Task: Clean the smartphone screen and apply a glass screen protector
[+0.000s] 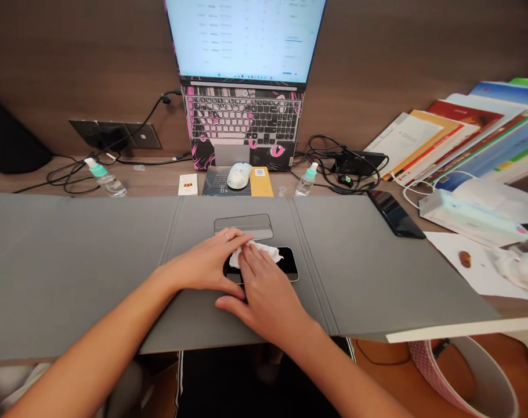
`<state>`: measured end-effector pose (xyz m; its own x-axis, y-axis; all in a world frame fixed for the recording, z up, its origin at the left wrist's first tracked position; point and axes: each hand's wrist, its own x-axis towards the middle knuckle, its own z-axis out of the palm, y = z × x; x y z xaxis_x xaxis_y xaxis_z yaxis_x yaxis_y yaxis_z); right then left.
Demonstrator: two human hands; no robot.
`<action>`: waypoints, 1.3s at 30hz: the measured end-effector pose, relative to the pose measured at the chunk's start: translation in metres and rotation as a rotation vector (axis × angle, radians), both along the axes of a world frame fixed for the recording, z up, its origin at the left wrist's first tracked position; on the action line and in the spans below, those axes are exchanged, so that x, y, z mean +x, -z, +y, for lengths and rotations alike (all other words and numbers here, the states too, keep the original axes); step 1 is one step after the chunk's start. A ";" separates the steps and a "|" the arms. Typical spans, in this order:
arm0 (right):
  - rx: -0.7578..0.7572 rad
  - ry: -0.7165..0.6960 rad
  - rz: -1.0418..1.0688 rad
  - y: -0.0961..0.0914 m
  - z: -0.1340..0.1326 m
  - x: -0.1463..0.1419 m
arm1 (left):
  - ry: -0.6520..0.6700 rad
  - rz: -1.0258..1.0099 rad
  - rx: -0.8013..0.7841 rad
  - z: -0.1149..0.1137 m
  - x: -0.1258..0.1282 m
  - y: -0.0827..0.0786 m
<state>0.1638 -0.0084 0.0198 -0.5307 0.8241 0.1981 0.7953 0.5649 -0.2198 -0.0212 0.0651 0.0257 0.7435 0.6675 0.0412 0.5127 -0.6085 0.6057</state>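
A smartphone (290,265) with a black screen lies sideways on the grey desk mat. My left hand (198,261) wraps its left end, thumb at the near edge and fingers over the far edge. On the screen, my right hand (270,293) presses a crumpled white tissue (270,252) under fingers held together. Part of the tissue and the phone's left end are hidden by the hands. Just beyond the phone rests a clear glass screen protector (257,223) with a dark border.
An open laptop (244,116) stands at the back, with a mouse (239,175) before it. Spray bottles (107,180) (306,180) stand behind the grey mat (94,255). To the right are another phone (396,215), a tissue pack (473,215), books (464,133) and cables.
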 end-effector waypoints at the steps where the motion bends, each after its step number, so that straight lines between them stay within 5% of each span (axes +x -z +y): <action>1: -0.016 0.003 0.009 -0.001 0.000 0.002 | 0.009 -0.010 0.002 0.000 0.000 0.001; 14: 0.056 0.044 -0.034 -0.004 -0.025 0.100 | 0.002 0.055 0.052 -0.001 0.002 -0.006; 20: 0.051 0.022 -0.030 -0.005 -0.032 0.099 | -0.001 0.062 0.112 -0.002 0.004 -0.006; 30: 0.079 0.027 -0.138 -0.003 -0.002 0.050 | 0.000 0.060 0.138 -0.002 0.003 -0.005; 39: -0.071 0.063 -0.063 -0.007 -0.032 0.096 | 0.015 0.101 0.154 0.000 0.003 -0.005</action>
<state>0.2596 -0.0403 0.0271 -0.4868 0.8671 0.1058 0.8424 0.4980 -0.2058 -0.0183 0.0655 0.0311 0.7590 0.6477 0.0668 0.5561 -0.6981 0.4511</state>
